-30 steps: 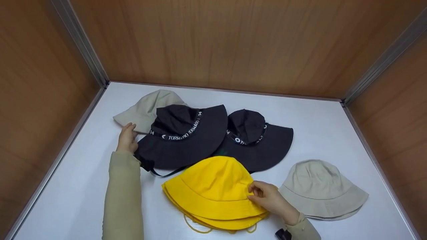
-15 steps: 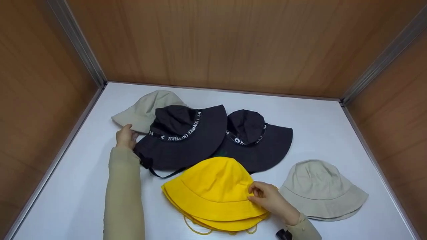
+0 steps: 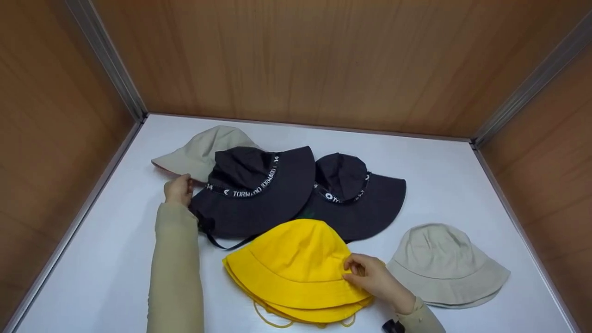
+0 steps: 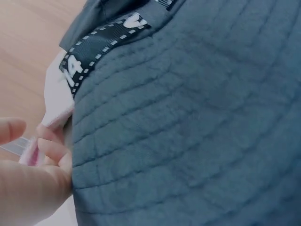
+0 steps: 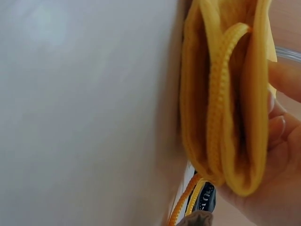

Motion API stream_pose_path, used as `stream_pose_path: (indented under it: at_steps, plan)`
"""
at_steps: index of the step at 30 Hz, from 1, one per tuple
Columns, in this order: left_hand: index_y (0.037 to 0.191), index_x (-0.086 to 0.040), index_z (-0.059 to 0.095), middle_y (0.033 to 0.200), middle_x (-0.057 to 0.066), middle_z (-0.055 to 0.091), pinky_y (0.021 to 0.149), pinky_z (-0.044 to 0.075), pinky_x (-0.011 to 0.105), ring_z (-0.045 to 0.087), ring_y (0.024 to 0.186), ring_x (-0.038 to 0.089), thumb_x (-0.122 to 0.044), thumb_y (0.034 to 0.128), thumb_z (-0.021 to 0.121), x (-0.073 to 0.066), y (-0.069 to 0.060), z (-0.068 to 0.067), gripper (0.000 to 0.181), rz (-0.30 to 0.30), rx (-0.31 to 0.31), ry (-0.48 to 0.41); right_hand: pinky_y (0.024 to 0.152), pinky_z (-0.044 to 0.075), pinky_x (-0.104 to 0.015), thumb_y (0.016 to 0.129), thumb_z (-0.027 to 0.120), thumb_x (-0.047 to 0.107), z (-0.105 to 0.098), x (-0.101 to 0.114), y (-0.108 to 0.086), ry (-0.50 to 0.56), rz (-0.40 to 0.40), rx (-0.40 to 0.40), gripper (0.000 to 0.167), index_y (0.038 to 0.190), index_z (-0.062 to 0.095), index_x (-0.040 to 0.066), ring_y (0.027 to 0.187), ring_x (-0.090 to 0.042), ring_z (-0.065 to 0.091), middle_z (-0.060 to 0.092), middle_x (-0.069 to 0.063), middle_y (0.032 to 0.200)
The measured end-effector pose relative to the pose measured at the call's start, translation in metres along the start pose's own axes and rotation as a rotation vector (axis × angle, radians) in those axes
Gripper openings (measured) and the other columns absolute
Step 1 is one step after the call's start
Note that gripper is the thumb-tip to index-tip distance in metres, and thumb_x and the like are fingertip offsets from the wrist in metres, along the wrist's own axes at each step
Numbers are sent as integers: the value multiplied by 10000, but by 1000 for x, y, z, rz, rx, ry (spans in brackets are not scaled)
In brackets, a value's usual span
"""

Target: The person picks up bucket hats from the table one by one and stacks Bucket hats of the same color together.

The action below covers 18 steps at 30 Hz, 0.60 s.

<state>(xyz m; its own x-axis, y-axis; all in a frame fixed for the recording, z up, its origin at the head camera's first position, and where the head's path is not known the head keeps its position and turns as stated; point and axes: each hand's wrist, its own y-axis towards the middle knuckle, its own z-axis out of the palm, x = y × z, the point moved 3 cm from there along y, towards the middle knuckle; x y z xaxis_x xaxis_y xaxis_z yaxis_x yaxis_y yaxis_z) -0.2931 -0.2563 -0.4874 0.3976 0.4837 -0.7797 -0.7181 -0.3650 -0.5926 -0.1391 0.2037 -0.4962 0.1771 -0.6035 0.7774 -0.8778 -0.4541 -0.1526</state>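
Observation:
My left hand (image 3: 178, 189) holds the near brim edge of a beige bucket hat (image 3: 194, 150) at the back left. That brim is tilted up, showing a strip of reddish underside. In the left wrist view, curled fingers (image 4: 54, 148) meet the pinkish edge beside a dark hat. My right hand (image 3: 370, 275) rests against the right side of a yellow bucket hat (image 3: 296, 263), its fingers loosely bent. The right wrist view shows the yellow brim layers (image 5: 256, 94) edge-on, with the hand beside them; nothing is visibly pinched there.
A dark wide-brimmed hat (image 3: 259, 212) with lettered band overlaps the beige hat and a second dark hat (image 3: 374, 203). Another beige bucket hat (image 3: 439, 259) lies at right. Wooden panels (image 3: 296, 60) enclose the white table (image 3: 92, 259) at the back and sides.
The left hand has shifted slightly, and the beige hat's near brim has risen, exposing its reddish underside. The right hand and the yellow hat stay put.

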Motion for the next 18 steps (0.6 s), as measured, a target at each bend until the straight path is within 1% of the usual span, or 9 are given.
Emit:
stream_pose_path:
  at_steps: [1, 3, 5, 7, 8, 11, 13, 15, 18]
  plan:
    - [1183, -33, 482, 881, -14, 487, 644, 429, 170, 452, 710, 58, -113, 955, 470, 0, 1, 1, 242, 27, -10, 85, 564, 360, -179, 868, 685, 185, 0, 1, -1, -2, -5, -4, 133, 901, 594, 94, 631, -3, 404, 469, 46, 730]
    - [1310, -9, 469, 1040, 43, 533, 759, 446, 197, 484, 822, 82, -120, 948, 473, 1, 2, 2, 378, 91, -25, 239, 559, 354, -171, 863, 689, 182, -1, 4, -2, -9, -14, -11, 127, 894, 597, 101, 619, 5, 391, 473, 54, 725]
    - [1388, 8, 414, 1210, 91, 507, 851, 428, 224, 479, 931, 106, -108, 938, 465, 2, 2, 5, 468, 147, -36, 335, 551, 348, -168, 861, 691, 185, -2, 4, -2, -15, -22, -18, 125, 889, 599, 105, 609, 10, 381, 475, 57, 721]
    - [1387, 22, 409, 1275, 124, 489, 865, 425, 228, 484, 949, 107, -62, 922, 443, 3, 2, 7, 474, 181, -36, 348, 545, 345, -170, 863, 690, 188, -2, 4, -3, -8, -19, -17, 126, 891, 599, 106, 606, 9, 381, 477, 54, 723]
    - [1393, 25, 396, 1257, 136, 496, 830, 441, 228, 504, 910, 107, -39, 915, 426, 3, 1, 9, 483, 190, -32, 342, 544, 345, -172, 865, 689, 190, -2, 4, -3, -6, -16, -16, 126, 893, 599, 106, 607, 8, 382, 478, 52, 725]
    - [1398, 34, 362, 1104, 84, 501, 678, 453, 197, 496, 729, 65, 13, 899, 377, 0, -2, 12, 500, 208, -16, 303, 547, 347, -179, 869, 685, 195, -2, 4, -4, -4, -9, -17, 129, 896, 596, 106, 616, 1, 390, 476, 46, 731]
    - [1386, 44, 369, 1029, 47, 488, 616, 447, 192, 490, 683, 67, 25, 894, 358, -3, -5, 15, 492, 234, -20, 290, 555, 349, -180, 871, 684, 197, -2, 4, -4, -13, -5, -22, 127, 896, 595, 110, 623, -4, 395, 474, 45, 734]
    - [1365, 51, 396, 1015, 38, 487, 625, 440, 186, 486, 719, 74, 27, 890, 348, -6, -7, 17, 478, 268, -46, 291, 561, 351, -181, 873, 682, 204, -2, 5, -4, -20, -2, -22, 132, 897, 592, 111, 631, -8, 400, 472, 47, 737]
    - [1290, 65, 479, 1013, 42, 510, 674, 421, 196, 472, 791, 88, 34, 883, 365, -11, -8, 18, 424, 338, -128, 272, 570, 358, -185, 877, 679, 213, -2, 5, -4, -24, -1, -16, 142, 907, 589, 108, 646, -17, 412, 473, 45, 745]
